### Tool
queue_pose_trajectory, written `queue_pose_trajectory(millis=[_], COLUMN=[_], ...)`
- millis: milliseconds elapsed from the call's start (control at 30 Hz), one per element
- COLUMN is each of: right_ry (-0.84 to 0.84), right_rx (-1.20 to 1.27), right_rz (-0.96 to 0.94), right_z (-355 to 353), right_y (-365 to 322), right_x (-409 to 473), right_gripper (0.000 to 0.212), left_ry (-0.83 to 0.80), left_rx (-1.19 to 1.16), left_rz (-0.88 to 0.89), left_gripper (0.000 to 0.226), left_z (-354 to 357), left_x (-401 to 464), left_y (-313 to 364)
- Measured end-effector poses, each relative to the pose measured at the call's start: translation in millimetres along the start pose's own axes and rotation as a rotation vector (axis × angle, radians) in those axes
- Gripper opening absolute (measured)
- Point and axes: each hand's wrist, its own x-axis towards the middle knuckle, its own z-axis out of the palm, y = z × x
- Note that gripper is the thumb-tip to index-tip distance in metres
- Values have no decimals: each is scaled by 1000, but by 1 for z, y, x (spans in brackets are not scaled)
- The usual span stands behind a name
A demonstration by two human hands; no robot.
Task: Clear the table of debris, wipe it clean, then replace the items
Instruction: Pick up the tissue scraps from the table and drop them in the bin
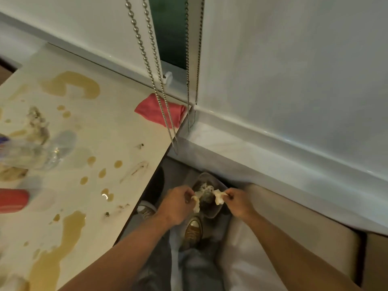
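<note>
debris over the bin, table unwiped

table (117, 131) fills the left: pale top, brown puddles and drips, crumbs, smears. pink cloth (159, 112) lies folded at its far corner, by the window sill, behind bead chains (147, 59). clear bottle (52, 150) on its side and a red object (12, 200) at the left edge, both blurred. below the table edge, a small bin (216, 211) on the floor near the shoes. left hand (176, 204) pinches a crumpled tissue scrap (196, 202); right hand (238, 201) pinches another scrap (218, 197), both above the bin.
</note>
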Motion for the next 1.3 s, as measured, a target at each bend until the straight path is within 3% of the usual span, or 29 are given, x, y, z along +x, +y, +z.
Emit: queue_pose_trajectory(millis=[133,267,633,833,1033,1300], right_ry=[-7,-11,-27,3,22,29], right_rx=[18,39,105,146,277,256], right_rz=[79,81,91,118,99,-9], right_z=[32,57,84,85,75,31], right_y=[26,39,69,87,99,52], right_x=[28,51,69,45,20,-11], right_gripper=[19,24,42,32,16,20], left_ry=[-11,22,90,75,13,-10], left_rx=[-8,-14,4,-47,-47,-34], left_rz=[-67,-97,-154,-156,-143,-95], left_gripper=[26,12,11,11,31,32], left_z=[35,65,123,131,132,89], left_x=[25,46,90,104,128,64], left_y=[-29,-49,-77,-70,-65,-37])
